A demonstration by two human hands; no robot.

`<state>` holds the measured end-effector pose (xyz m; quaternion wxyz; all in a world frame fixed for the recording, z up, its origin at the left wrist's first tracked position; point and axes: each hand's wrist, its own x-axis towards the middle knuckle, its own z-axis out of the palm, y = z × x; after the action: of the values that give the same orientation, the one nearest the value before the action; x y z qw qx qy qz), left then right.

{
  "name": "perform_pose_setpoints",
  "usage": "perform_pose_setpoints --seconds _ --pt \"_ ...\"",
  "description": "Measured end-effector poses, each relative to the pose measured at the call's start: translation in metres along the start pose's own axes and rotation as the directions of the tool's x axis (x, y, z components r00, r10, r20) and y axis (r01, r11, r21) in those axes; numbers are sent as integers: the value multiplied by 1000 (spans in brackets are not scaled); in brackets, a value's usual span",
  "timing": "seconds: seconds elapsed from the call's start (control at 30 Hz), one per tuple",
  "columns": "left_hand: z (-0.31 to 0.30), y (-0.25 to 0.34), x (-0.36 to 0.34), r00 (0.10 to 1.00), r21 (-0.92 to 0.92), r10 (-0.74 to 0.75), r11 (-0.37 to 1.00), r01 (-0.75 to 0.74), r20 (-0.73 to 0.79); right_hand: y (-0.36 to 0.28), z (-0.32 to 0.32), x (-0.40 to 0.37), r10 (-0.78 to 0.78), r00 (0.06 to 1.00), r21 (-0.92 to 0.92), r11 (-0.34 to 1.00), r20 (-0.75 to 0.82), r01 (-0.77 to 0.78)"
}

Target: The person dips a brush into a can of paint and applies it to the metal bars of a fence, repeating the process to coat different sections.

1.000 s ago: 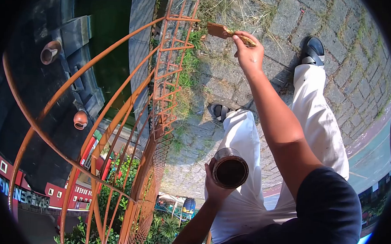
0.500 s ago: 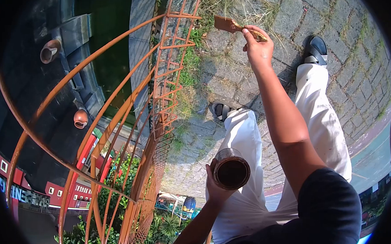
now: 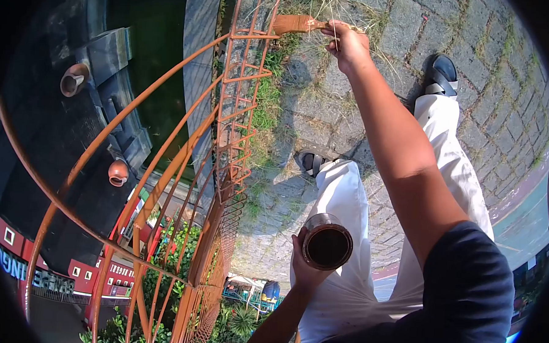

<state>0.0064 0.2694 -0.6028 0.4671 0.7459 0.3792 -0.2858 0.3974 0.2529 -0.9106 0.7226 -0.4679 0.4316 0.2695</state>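
Note:
My right hand (image 3: 351, 45) is closed round the handle of a paintbrush (image 3: 293, 25), its arm stretched far forward. The wide bristles are coated in brownish-orange and meet an upright bar of the metal fence (image 3: 237, 78). That fence is orange-brown, with curved bars and zigzag lattice. Low in front of my body, my left hand (image 3: 310, 272) wraps round a clear cup (image 3: 327, 247). Dark brown liquid fills part of the cup, and its rim is smeared brown. Some of the left fingers are hidden behind it.
Grey paving stones (image 3: 409, 30) with grass tufts lie underfoot, beside my sandals (image 3: 443, 74). Beyond the fence are dark green water (image 3: 159, 74) and two clay pots (image 3: 118, 173). Leafy plants (image 3: 237, 322) grow at the bottom.
My right hand has moved left and slightly forward, bringing the brush from open air to the fence bar. My left hand holds the cup in nearly the same place.

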Motion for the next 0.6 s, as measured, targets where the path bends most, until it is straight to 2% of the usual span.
perform_pose_setpoints --seconds 0.1,0.17,0.23,0.3,0.33,0.37,0.43,0.47,0.53,0.57,0.6 --pt "0 0 3 999 32 39 999 -39 4 -11 7 -29 -164 976 -231 953 144 194" --pt "-1 11 6 998 -17 56 998 -56 -23 -26 6 -41 -266 913 -422 823 308 382" --pt "-1 13 9 999 -54 35 998 -34 23 -39 14 -54 -426 793 -468 645 435 604" --pt "3 6 8 999 -108 -8 994 11 32 -63 22 -71 -461 622 -435 452 633 779" --pt "-1 23 16 997 -145 -41 988 50 66 -80 30 -78 -456 524 -399 345 720 849" --pt "-5 42 23 992 -182 -74 979 91 101 -95 39 -80 -451 521 -375 377 725 847" --pt "-6 53 30 991 -148 -46 987 65 126 -116 59 -82 -429 517 -328 441 741 835" --pt "-5 46 29 993 -74 9 997 0 121 -115 67 -66 -535 487 -283 421 690 862" --pt "-7 49 28 993 -55 35 998 -28 117 -121 71 -59 -715 357 -390 127 602 912" --pt "-6 52 27 994 -113 6 994 7 113 -122 73 -59 -782 267 -450 -19 563 893" --pt "-5 52 28 995 -122 14 993 -1 102 -111 69 -60 -755 235 -464 -103 612 880"
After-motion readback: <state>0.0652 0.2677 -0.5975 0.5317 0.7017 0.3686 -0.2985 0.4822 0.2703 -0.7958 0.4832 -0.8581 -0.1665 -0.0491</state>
